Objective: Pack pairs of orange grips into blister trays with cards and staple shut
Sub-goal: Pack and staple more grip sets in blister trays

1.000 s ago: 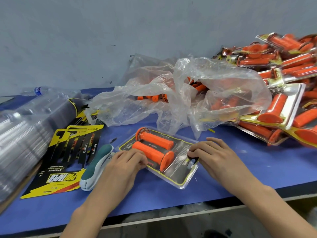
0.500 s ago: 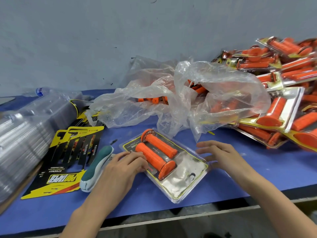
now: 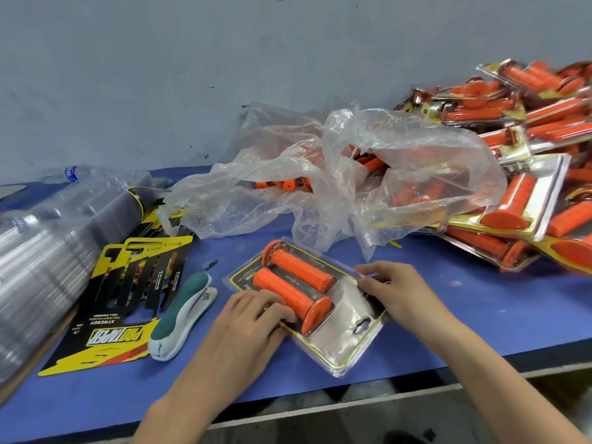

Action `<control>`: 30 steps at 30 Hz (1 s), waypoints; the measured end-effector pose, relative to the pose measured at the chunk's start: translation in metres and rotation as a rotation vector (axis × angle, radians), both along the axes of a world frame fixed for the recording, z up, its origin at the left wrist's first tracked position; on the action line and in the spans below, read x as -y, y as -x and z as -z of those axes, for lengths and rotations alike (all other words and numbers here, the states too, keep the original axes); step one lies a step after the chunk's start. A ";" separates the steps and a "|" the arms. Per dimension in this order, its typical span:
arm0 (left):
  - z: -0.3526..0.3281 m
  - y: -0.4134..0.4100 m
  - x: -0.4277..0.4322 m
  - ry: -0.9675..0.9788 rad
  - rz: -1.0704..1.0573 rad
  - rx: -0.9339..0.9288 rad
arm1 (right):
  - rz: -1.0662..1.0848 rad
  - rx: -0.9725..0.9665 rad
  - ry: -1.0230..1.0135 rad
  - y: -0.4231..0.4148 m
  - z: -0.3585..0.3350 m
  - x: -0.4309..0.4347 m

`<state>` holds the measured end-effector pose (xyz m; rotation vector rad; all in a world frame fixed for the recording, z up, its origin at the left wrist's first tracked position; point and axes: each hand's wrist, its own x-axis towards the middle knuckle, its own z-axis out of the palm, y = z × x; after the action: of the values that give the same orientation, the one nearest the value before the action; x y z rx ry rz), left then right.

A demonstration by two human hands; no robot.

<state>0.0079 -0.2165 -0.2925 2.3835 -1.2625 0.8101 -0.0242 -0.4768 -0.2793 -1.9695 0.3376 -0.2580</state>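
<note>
A clear blister tray [image 3: 339, 347] with a yellow-edged black card lies on the blue table in front of me, and two orange grips [image 3: 299, 286] sit side by side in it. My left hand [image 3: 253, 318] rests on the tray's left edge, its fingertips pressing beside the nearer grip. At the far right edge, my right hand [image 3: 394, 286] pinches the tray's rim with curled fingers. A teal and white stapler [image 3: 182, 315] lies just left of the tray, untouched.
Printed cards [image 3: 128, 302] lie fanned at the left beside a stack of empty clear trays [image 3: 41, 251]. A crumpled plastic bag [image 3: 368, 174] with loose orange grips sits behind. Packed blister packs [image 3: 528, 174] are heaped at the right. The table's front edge is close.
The tray has turned slightly and lies closer to me. My right hand moved back onto the tray's right edge and pinched it; my left hand stayed on the left side.
</note>
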 end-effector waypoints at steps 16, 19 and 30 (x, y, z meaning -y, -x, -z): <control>-0.002 0.001 0.004 0.007 0.003 0.049 | 0.008 -0.161 -0.381 0.025 -0.014 0.020; -0.003 0.003 0.003 0.006 -0.004 0.049 | 0.003 -0.167 -0.369 0.028 -0.013 0.022; 0.001 0.015 0.012 -0.059 0.106 0.076 | 0.065 -0.066 -0.383 0.026 -0.015 0.017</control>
<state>-0.0068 -0.2290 -0.2931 2.3280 -1.4479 0.8501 -0.0497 -0.4940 -0.2643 -1.5939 0.4590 -0.1562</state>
